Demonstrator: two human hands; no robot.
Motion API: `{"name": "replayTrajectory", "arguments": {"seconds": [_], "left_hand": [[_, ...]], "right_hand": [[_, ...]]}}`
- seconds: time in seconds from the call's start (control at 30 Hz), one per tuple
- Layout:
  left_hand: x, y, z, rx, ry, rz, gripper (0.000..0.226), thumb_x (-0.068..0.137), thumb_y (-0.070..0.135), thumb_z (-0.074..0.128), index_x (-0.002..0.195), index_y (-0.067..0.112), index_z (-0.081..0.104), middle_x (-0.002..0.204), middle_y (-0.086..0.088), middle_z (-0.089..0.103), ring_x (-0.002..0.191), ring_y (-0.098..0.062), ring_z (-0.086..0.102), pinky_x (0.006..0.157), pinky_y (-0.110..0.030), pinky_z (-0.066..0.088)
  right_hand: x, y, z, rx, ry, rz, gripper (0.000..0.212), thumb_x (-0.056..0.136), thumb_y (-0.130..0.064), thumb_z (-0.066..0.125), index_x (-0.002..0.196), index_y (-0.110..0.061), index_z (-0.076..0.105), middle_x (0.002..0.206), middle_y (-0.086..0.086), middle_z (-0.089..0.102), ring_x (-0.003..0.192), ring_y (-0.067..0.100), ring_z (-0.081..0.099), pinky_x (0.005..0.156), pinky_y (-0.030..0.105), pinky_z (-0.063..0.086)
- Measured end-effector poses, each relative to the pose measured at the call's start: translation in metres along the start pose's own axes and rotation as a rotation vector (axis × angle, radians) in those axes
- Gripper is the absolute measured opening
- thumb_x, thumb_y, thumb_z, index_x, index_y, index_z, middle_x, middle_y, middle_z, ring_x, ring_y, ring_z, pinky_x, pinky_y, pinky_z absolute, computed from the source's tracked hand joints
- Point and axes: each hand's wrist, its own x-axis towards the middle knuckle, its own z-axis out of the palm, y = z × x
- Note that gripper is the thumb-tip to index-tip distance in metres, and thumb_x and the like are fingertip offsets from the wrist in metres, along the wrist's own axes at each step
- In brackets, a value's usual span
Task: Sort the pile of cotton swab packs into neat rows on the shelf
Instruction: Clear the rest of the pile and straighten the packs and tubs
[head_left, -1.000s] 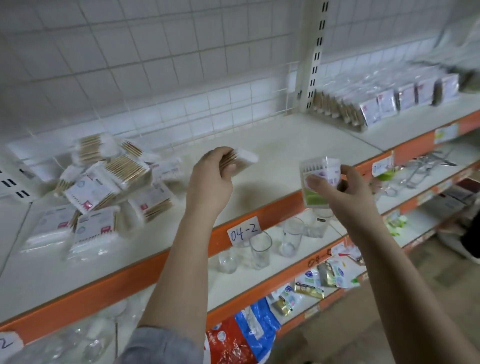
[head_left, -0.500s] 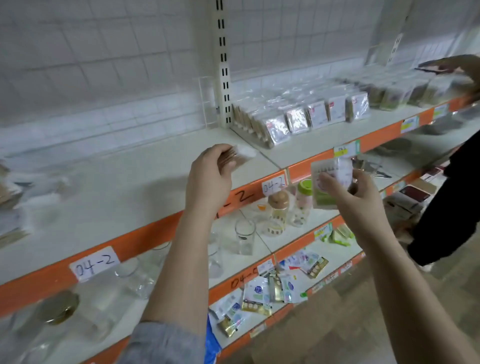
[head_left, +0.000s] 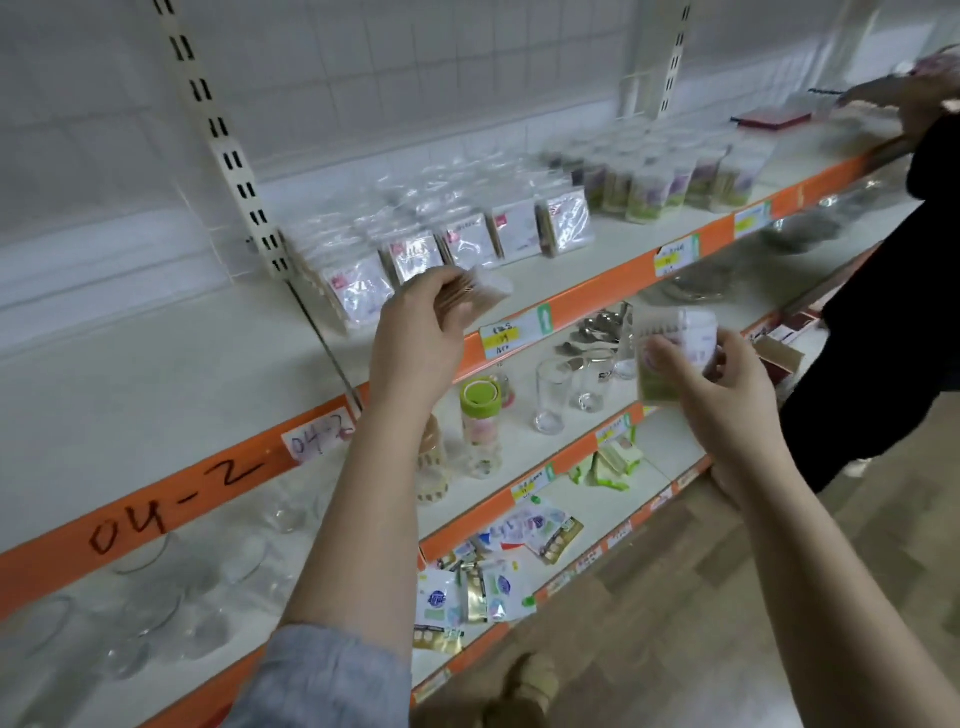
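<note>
Head view, the only one, looks down along a white shelf (head_left: 156, 374) with an orange front edge. The left hand (head_left: 421, 332) is raised over this edge, its fingers curled around a flat swab pack (head_left: 475, 293) whose wooden sticks show through the clear wrap. The right hand (head_left: 722, 384) is lower and to the right of the left one, in front of the shelf below, and its thumb and fingers pinch a small tub of swabs (head_left: 672, 353) with a green lower part.

Just behind the left hand, on the top shelf, stand rows of flat packs (head_left: 457, 244), upright and close one behind another. Further right from them, behind and above the right hand, stand rows of tubs (head_left: 670, 179) with green and purple labels; they are blurred. To the left of the left hand the shelf edge carries a handwritten mark "04-2" (head_left: 176, 504) and a paper tag (head_left: 319, 439).

Under the left hand, on the second shelf, stand a bottle with a green lid (head_left: 480, 426) and, near it, clear glasses (head_left: 550, 397). Below the left forearm, on the third shelf, lie loose sachets (head_left: 493, 571). To the right of the right hand stands another person in dark clothes (head_left: 883, 312), whose hand (head_left: 919, 98) reaches to the far end of the top shelf.
</note>
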Motion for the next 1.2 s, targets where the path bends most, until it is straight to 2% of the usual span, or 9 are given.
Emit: {"name": "replayTrajectory", "arguments": {"seconds": [0.13,0.3,0.4,0.57,0.67,0.8,0.93,1.1,1.2], "left_hand": [[0.034,0.01,0.044,-0.014,-0.003,0.045,0.032,0.086,0.008,0.059,0.118,0.012,0.061,0.116,-0.003,0.064,0.108,-0.019,0.057,0.084,-0.014,0.034],[0.092,0.018,0.1,-0.065,0.02,0.081,0.03,0.086,0.009,0.059,0.116,0.012,0.062,0.113,-0.003,0.066,0.105,-0.019,0.058,0.085,-0.019,0.038],[0.133,0.029,0.13,-0.065,0.019,0.08,0.029,0.088,0.011,0.059,0.117,0.015,0.062,0.114,-0.001,0.065,0.105,-0.016,0.057,0.082,-0.018,0.036],[0.189,0.048,0.171,-0.092,0.036,0.089,0.032,0.088,0.012,0.059,0.12,0.015,0.061,0.117,0.001,0.064,0.107,-0.014,0.057,0.09,-0.019,0.041],[0.206,0.058,0.188,-0.074,0.024,0.081,0.03,0.089,0.014,0.059,0.118,0.017,0.061,0.114,0.004,0.065,0.104,-0.012,0.057,0.085,-0.017,0.04],[0.217,0.067,0.199,-0.031,0.035,0.027,0.028,0.09,0.017,0.059,0.117,0.019,0.061,0.112,0.004,0.065,0.104,-0.013,0.057,0.085,-0.021,0.04],[0.215,0.074,0.207,0.037,0.055,-0.068,0.031,0.09,0.019,0.06,0.121,0.025,0.06,0.114,0.007,0.064,0.105,-0.009,0.056,0.088,-0.02,0.041],[0.202,0.088,0.224,0.104,0.231,-0.173,0.027,0.088,0.015,0.061,0.116,0.016,0.063,0.11,-0.001,0.066,0.102,-0.016,0.059,0.088,-0.024,0.043],[0.188,0.106,0.238,0.12,0.326,-0.217,0.026,0.089,0.011,0.061,0.115,0.014,0.063,0.106,0.005,0.064,0.097,-0.01,0.056,0.084,-0.018,0.039]], "right_hand": [[0.045,0.015,-0.011,-0.049,0.031,-0.027,0.015,0.085,-0.03,0.067,0.087,-0.019,0.056,0.072,-0.007,0.057,0.056,-0.002,0.05,0.052,0.012,0.04],[0.122,0.034,-0.016,-0.111,0.059,-0.043,0.015,0.083,-0.036,0.067,0.087,-0.027,0.056,0.076,-0.009,0.059,0.069,0.012,0.054,0.063,0.029,0.043],[0.177,0.034,-0.018,-0.113,0.061,-0.053,0.016,0.082,-0.037,0.068,0.088,-0.025,0.058,0.078,-0.004,0.061,0.074,0.016,0.056,0.066,0.031,0.044],[0.253,0.038,-0.02,-0.113,0.06,-0.063,0.03,0.078,-0.039,0.07,0.098,-0.019,0.059,0.086,0.007,0.064,0.076,0.022,0.059,0.072,0.038,0.049],[0.284,0.046,-0.023,-0.093,0.06,-0.062,0.035,0.075,-0.038,0.072,0.101,-0.02,0.058,0.093,0.009,0.066,0.086,0.028,0.062,0.078,0.044,0.052],[0.319,0.055,-0.025,-0.091,0.042,-0.096,0.045,0.076,-0.03,0.074,0.114,-0.018,0.054,0.098,0.002,0.064,0.09,0.021,0.061,0.079,0.037,0.05],[0.346,0.065,-0.026,-0.108,-0.016,-0.178,0.064,0.077,-0.028,0.074,0.132,-0.02,0.041,0.102,-0.002,0.06,0.081,0.004,0.057,0.08,0.029,0.047],[0.378,0.081,-0.034,-0.194,-0.169,-0.343,0.066,0.074,-0.032,0.074,0.132,-0.026,0.041,0.101,0.0,0.061,0.097,0.023,0.058,0.088,0.044,0.047],[0.393,0.089,-0.044,-0.204,-0.262,-0.398,0.061,0.075,-0.032,0.071,0.13,-0.029,0.043,0.106,0.006,0.061,0.092,0.024,0.059,0.08,0.038,0.049]]}}
